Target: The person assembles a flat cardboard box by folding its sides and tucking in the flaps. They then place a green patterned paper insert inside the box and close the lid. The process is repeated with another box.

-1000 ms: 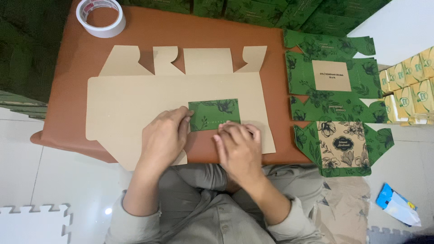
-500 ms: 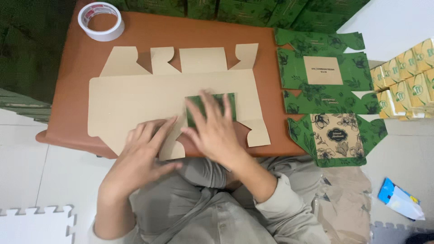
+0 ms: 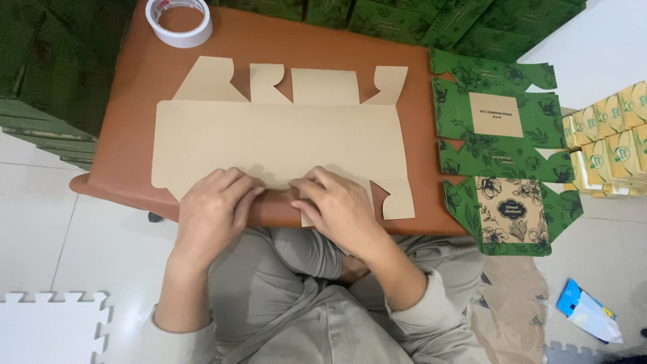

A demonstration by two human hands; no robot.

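Both hands press flat on the near edge of an unfolded brown cardboard box blank [image 3: 276, 138], which lies spread across a small reddish-brown table [image 3: 141, 74]. The left hand [image 3: 214, 214] and right hand [image 3: 335, 209] sit close side by side, fingertips nearly meeting, palms down and fingers bent over the cardboard's near flap (whether they pinch it or merely press it, I cannot tell). Neither hand closes around anything separate.

The blank runs well past both hands, left and right. Its far edge carries four cut tabs pointing away from the hands; its near right corner ends in a notched tab just right of the right hand, reaching almost to the table's near edge.

Beyond the left hand, at the table's far corner, lies a roll of white tape [image 3: 180, 20] with bare tabletop between it and the blank. To the right of the right hand, a green floral printed box blank [image 3: 502, 152] lies flat, overhanging the table's right edge. Further right stand yellow packets [image 3: 606, 145]. Stacks of green boxes [image 3: 40, 74] crowd the left and far sides. On the floor lie a white foam mat [image 3: 54, 327] and a blue and white wrapper [image 3: 586, 317].
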